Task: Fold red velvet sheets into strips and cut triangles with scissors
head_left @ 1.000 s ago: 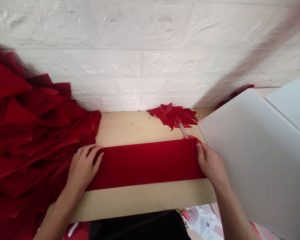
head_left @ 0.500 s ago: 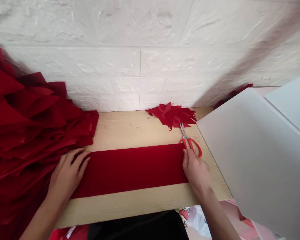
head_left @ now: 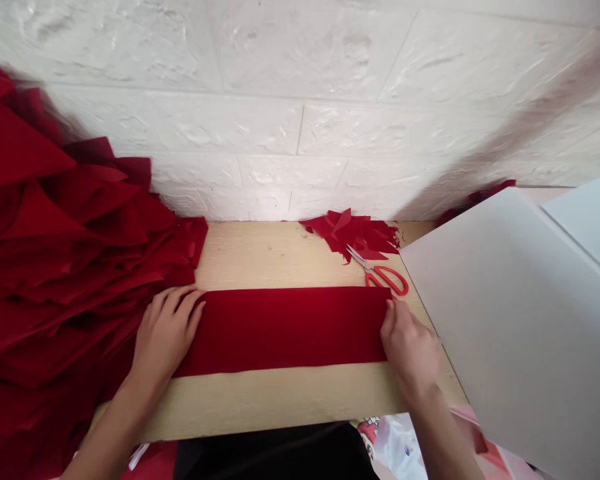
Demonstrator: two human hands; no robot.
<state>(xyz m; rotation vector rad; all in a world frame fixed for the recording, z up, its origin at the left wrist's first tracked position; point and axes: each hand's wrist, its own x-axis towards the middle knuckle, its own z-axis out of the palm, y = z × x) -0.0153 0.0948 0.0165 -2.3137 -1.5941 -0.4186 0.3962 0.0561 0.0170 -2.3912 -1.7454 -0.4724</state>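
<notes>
From the head view, the hands (head_left: 164, 337) (head_left: 410, 353) rest well apart, flat on opposite ends of a red fabric strip (head_left: 285, 330) lying lengthwise across the wooden desk (head_left: 280, 400). Red-handled scissors (head_left: 380, 277) lie just past the strip, touching a heap of red scraps (head_left: 350, 233) near the desk's back edge.

A: Wall?
B: White faux-brick panelling (head_left: 280, 120), embossed, runs the full width.
A: Surface?
B: Pale wooden bench (head_left: 260, 253), back edge right against the wall.
A: Right side?
B: Large white board (head_left: 525, 320) standing tilted, second white panel (head_left: 585, 227) just beyond it.
A: Below the bench?
B: Printed plastic bag (head_left: 400, 447), front edge cuts it off.
A: Light?
B: Soft, even, bright on the wall. Blurry brownish streak (head_left: 545, 120) upper right.
</notes>
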